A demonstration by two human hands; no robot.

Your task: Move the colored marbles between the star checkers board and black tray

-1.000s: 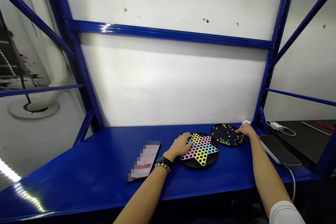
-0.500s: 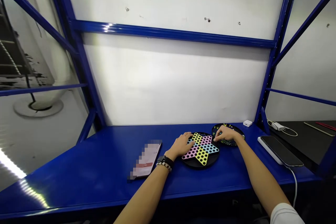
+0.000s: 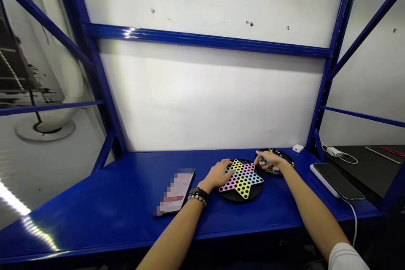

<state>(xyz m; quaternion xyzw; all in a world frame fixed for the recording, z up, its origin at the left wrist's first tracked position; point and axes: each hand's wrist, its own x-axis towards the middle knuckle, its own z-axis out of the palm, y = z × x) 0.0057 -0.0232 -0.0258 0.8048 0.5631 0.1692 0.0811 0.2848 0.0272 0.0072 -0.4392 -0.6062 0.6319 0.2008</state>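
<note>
A star-shaped Chinese checkers board (image 3: 242, 186), in yellow, pink and light blue with dark holes, lies on a round black base (image 3: 232, 196). My left hand (image 3: 218, 173) lies flat on its left side, fingers stretched out and the thumb over the star's holes. Beyond the star's upper right, my right hand (image 3: 270, 160) hovers partly in front of a round black tray (image 3: 286, 171) with small coloured pieces in it. Its fingers are curled and the index fingertip is by the pink point. Small teal spots show between the fingers; whether these are held pieces is unclear.
A phone (image 3: 177, 190) with a lit screen lies left on the blue shelf (image 3: 110, 202). At right, another phone (image 3: 338, 181) rests on a white block with a cable. A small white box (image 3: 298, 148) stands at the back. Blue frame posts rise on both sides.
My right hand has turned and shifted slightly left, its thumb and index finger now spread apart near the star's pink point. My left hand and the board have stayed in place.
</note>
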